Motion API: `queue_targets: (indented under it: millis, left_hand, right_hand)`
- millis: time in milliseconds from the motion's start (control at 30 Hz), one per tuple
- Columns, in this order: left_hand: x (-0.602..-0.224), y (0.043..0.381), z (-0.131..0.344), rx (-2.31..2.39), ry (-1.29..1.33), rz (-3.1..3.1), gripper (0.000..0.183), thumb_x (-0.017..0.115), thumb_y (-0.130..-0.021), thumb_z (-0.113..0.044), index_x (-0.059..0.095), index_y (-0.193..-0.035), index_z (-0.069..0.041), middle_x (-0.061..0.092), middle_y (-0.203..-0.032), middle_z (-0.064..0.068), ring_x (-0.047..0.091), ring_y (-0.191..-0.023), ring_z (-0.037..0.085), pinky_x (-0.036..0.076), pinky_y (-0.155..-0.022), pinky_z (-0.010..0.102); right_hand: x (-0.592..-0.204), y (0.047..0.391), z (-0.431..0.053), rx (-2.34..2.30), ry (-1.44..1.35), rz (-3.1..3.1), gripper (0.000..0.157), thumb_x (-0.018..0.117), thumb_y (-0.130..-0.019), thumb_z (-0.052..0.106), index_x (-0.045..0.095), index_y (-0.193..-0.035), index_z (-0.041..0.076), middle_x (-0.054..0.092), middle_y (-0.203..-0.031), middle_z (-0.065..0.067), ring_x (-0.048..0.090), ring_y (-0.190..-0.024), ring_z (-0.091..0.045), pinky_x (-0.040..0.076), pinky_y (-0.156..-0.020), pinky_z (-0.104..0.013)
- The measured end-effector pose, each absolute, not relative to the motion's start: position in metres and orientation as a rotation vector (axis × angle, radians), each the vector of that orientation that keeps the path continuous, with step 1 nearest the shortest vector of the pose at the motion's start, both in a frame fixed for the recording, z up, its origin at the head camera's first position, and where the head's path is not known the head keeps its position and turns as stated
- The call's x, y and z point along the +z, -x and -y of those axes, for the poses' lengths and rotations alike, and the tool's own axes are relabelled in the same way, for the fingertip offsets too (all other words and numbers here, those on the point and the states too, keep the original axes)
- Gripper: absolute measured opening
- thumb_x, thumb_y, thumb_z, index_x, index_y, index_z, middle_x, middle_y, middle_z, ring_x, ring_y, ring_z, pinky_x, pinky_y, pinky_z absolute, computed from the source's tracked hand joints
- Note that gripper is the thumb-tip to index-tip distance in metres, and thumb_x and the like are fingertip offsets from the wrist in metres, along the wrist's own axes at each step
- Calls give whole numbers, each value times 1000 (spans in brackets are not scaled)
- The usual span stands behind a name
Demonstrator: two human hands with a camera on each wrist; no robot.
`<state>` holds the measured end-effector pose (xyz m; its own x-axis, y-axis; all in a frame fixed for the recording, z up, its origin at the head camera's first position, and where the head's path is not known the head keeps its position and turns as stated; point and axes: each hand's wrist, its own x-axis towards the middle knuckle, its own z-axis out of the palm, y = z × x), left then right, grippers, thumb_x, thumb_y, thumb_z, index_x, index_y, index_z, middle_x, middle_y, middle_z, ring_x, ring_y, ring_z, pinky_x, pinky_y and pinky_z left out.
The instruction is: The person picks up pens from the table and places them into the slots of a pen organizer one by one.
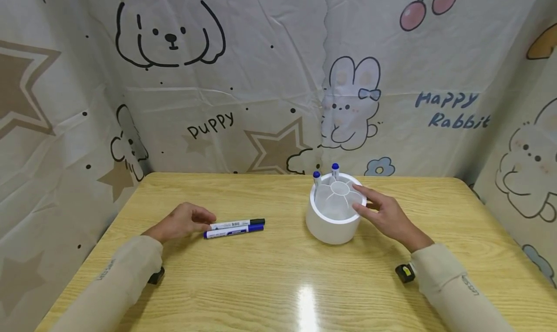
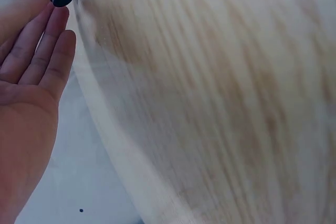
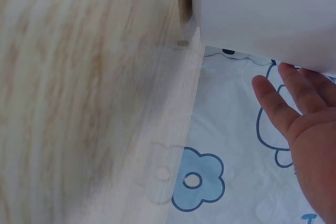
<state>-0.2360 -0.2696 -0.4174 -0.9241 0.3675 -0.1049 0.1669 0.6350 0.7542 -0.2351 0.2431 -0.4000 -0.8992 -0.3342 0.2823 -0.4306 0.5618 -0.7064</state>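
Note:
Two markers lie side by side on the table left of centre: a black-capped marker [image 1: 237,223] and, nearer me, a blue-capped marker [image 1: 234,231]. My left hand [image 1: 187,221] is at their left ends, thumb and fingertips right by the black-capped one. In the left wrist view the fingers [image 2: 39,59] of that hand reach out fairly straight, below the marker ends. A round white pen holder [image 1: 332,230] with divided compartments stands right of centre. My right hand [image 1: 387,216] is at its right rim, thumb and forefinger spread. The right wrist view shows its fingers [image 3: 283,98] extended beside the holder wall.
Two blue-ended markers stand in the holder's left and back compartments, one marker [image 1: 317,178] at the left and another marker [image 1: 335,170] at the back. The wooden table [image 1: 270,283] meets a printed cloth [image 1: 270,80] hanging at the back and sides.

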Motion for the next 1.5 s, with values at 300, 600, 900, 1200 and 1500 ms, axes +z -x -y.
queue_targets:
  millis: [300,600,900,1200,1500]
  left_hand:
    - [-418,237,269,1121,-441,-2619,21,73,-89,0,74,-110,3,73,-108,14,67,-101,27,57,-85,40]
    - [-419,239,267,1071,-433,-2650,20,75,-88,-2,75,-109,1,73,-106,11,67,-100,25,57,-84,38]
    - [-416,240,266,1040,-442,-2676,18,73,-91,-4,75,-109,-2,73,-105,7,67,-100,23,56,-86,40]
    - [-406,240,270,1114,-524,-2687,19,72,-92,-7,74,-111,-1,73,-107,9,67,-101,25,57,-85,39]
    - [-401,242,272,1165,-579,-2697,23,71,-94,-8,72,-115,1,72,-110,12,68,-101,25,57,-86,38]
  right_hand:
    - [-400,236,-244,1250,-651,2685,54,65,-99,16,47,-148,2,42,-150,-25,57,-122,-43,54,-92,-49]
    - [-400,235,-243,1269,-657,2678,53,65,-100,16,47,-148,3,42,-150,-26,59,-119,-44,54,-91,-49]
    - [-397,234,-243,1270,-651,2689,55,65,-99,13,45,-149,1,40,-151,-27,57,-122,-44,53,-93,-49]
    - [-397,232,-242,1295,-634,2684,54,66,-99,14,47,-148,3,41,-151,-25,59,-119,-42,55,-91,-44]
    - [-395,231,-242,1300,-628,2692,55,66,-99,15,46,-149,3,40,-151,-26,59,-119,-43,55,-91,-44]
